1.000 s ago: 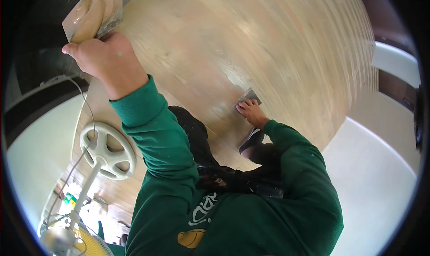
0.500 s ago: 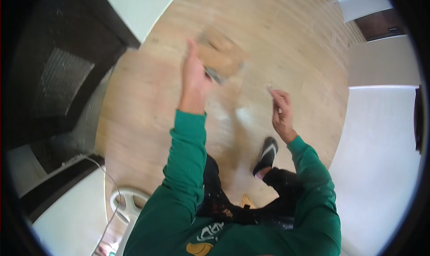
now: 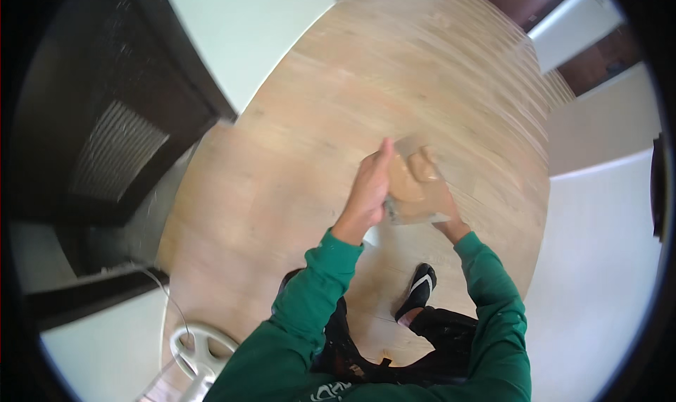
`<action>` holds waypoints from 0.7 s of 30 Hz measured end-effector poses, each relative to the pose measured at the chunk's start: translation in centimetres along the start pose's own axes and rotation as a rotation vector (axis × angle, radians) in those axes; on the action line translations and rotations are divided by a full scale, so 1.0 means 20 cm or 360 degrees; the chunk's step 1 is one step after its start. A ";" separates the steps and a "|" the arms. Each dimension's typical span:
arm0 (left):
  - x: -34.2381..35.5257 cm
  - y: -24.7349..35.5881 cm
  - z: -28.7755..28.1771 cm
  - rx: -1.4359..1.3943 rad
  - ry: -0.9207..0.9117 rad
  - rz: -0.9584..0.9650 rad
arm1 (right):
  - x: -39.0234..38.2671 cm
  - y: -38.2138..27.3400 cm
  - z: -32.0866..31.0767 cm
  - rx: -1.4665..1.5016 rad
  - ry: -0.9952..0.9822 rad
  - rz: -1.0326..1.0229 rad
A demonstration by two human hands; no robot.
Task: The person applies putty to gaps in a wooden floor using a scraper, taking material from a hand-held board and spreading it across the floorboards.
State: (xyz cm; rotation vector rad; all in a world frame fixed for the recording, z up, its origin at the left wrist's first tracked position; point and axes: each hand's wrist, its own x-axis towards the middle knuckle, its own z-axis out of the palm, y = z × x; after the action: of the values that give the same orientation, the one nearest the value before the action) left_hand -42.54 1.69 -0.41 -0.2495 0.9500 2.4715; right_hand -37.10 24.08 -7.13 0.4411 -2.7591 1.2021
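My left hand (image 3: 368,189) is closed on the left edge of a flat, roughly square plate (image 3: 424,213), its thumb pointing up along the side. Tan, putty-like paste (image 3: 406,181) lies in a smooth mound on the plate, with a raised lump toward the upper right. My right hand (image 3: 452,222) is behind the plate's lower right edge. Its fingers are hidden there, so I cannot see whether they grip the plate or anything else.
Pale wooden floor (image 3: 317,120) lies below my hands. A dark door (image 3: 91,71) with a louvred grille and a white wall (image 3: 260,22) stand at the left. White panelling (image 3: 598,261) runs along the right. A white plastic frame (image 3: 201,353) with a cable is at lower left.
My left hand has brought the plate with the paste down and to the right. My right hand, earlier apart with something small at its fingertips, is now behind the plate.
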 end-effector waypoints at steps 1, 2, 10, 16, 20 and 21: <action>0.00 -0.01 0.00 0.0088 -0.0066 0.0046 | -0.02 0.07 0.09 0.0195 -0.0054 0.0126; 0.01 -0.03 -0.01 0.0178 -0.0103 0.0094 | -0.01 0.09 0.19 0.0070 -0.0209 0.0070; -0.04 -0.17 0.06 0.0046 0.0010 0.0264 | -0.09 0.03 1.22 -0.0507 -0.1029 -0.0696; -0.10 -0.05 -0.02 0.0268 0.0240 0.0453 | 0.15 -0.23 1.79 -0.0676 -0.1034 -0.1087; -0.06 0.01 -0.03 0.0291 0.0396 0.0461 | 0.37 -0.24 2.05 -0.0759 -0.0917 -0.1197; -0.04 0.02 -0.04 0.0247 0.0402 0.0468 | 0.38 -0.21 2.08 -0.0731 -0.0920 -0.1189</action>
State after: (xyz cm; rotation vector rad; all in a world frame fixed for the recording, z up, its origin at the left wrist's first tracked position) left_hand -41.98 0.70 -0.52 -0.4024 1.3645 2.6533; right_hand -42.10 -10.62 -31.04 1.7547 -2.6739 0.2740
